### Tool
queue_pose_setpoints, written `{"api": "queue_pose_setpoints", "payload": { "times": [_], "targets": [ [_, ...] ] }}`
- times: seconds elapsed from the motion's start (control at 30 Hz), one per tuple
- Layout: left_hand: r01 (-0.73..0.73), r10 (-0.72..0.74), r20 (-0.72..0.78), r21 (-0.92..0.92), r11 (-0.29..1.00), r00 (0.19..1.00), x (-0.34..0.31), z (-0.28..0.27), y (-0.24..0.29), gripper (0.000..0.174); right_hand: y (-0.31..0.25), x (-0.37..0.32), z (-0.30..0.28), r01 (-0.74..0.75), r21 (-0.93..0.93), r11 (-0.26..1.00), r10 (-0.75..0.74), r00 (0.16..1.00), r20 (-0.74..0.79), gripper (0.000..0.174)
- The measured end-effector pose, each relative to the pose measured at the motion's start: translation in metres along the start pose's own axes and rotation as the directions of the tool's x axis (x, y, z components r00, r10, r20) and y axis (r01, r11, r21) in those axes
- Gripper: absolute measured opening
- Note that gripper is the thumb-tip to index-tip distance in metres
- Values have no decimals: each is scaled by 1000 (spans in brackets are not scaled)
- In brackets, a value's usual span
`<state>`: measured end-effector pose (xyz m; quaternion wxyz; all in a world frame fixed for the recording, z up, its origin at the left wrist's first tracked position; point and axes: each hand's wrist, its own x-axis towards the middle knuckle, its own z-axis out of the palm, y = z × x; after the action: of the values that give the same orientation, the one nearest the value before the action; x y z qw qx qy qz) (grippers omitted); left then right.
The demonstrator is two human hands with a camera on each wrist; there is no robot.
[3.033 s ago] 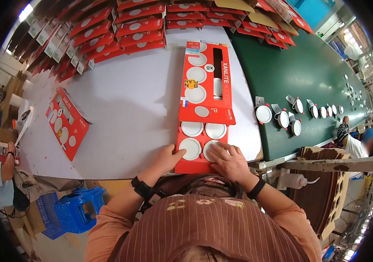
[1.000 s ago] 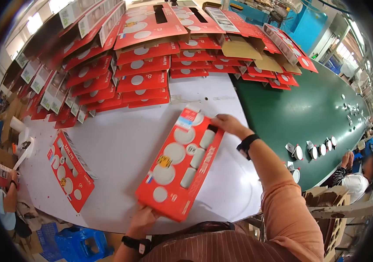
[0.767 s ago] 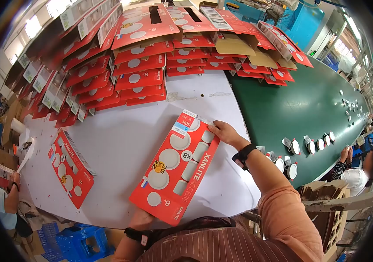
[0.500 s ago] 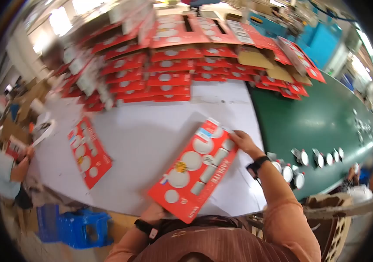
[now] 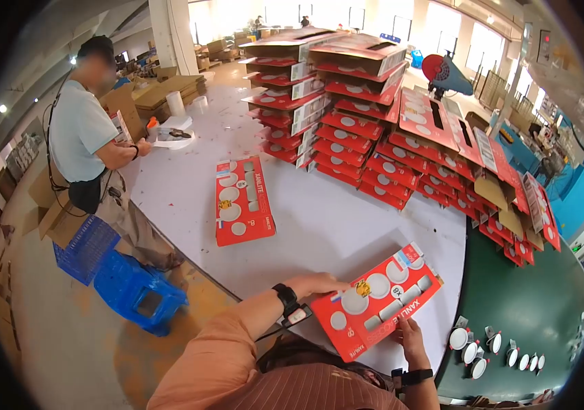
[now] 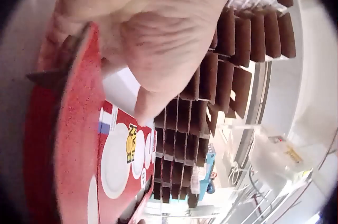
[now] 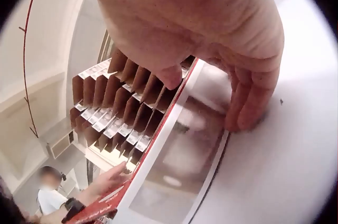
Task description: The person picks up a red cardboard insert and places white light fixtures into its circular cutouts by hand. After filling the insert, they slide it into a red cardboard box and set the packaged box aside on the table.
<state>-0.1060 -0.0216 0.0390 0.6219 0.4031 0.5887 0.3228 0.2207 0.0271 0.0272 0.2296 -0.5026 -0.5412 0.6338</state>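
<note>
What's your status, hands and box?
Left hand and right hand gripping one XANLITE box. Second box apart, on white table. Nothing seen blocking the held one.

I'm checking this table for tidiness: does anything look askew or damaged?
Slightly: the stacked boxes at the back sit unevenly, some edges jutting past others. The held box shows no plain damage.

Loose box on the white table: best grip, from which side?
I'd come from above and span the loose box across its width at mid-length, thumb and fingers on the long sides. It lies flat, printed face up, and is longer than wide. Press lightly, given its window strip. The left hand is nearer, but holds the other box.
</note>
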Motion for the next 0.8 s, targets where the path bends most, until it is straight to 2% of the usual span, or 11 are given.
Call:
{"api": "queue_pose_setpoints", "payload": {
  "times": [0.07, 0.13, 0.2, 0.23, 0.33, 0.4, 0.43, 0.5, 0.53, 0.7, 0.8],
  "targets": [
    [116, -116, 178, 10, 993, 977, -2, 5, 2, 56, -4, -8, 7, -11, 84, 996, 10, 1000, 17, 40],
    [71, -77, 123, 53, 996, 989, -11, 12, 0, 62, -6, -10, 14, -21, 94, 995, 19, 1000, 23, 40],
    [-45, 70, -94, 253, 967, 993, -27, 19, -1, 64, -9, -12, 22, -24, 58, 998, 20, 997, 78, 40],
    [-85, 102, -184, 101, 991, 978, -18, 20, -21, 66, -9, -9, 24, -9, 57, 998, 3, 994, 110, 40],
    [-153, 149, -59, -68, 986, 987, -21, 1, -43, 58, -21, -4, 38, 20, 32, 999, -25, 987, 159, 43],
    [-197, 196, -21, -142, 970, 980, -55, -5, -23, 53, -25, 2, 40, 42, 60, 997, -56, 968, 246, 46],
    [-328, 347, -20, -381, 864, 938, -83, 10, 8, 50, -32, 0, 40, 53, 35, 998, -60, 962, 267, 47],
    [-241, 198, -284, -125, 962, 938, -79, -15, -27, 42, -36, 2, 44, 87, -29, 996, -76, 962, 263, 46],
    [-344, 228, -440, -204, 917, 869, -101, -9, -19, 37, -35, 3, 44, 102, -65, 993, -83, 965, 247, 44],
    [-445, 223, -609, -240, 863, 761, -137, -92, -55, 42, -36, -17, 22, 164, -46, 985, -156, 976, 155, 38],
    [-403, 286, -617, -55, 914, 733, -150, -135, -48, 51, -36, -36, -1, 143, -22, 989, -141, 986, 87, 34]
  ]
}}
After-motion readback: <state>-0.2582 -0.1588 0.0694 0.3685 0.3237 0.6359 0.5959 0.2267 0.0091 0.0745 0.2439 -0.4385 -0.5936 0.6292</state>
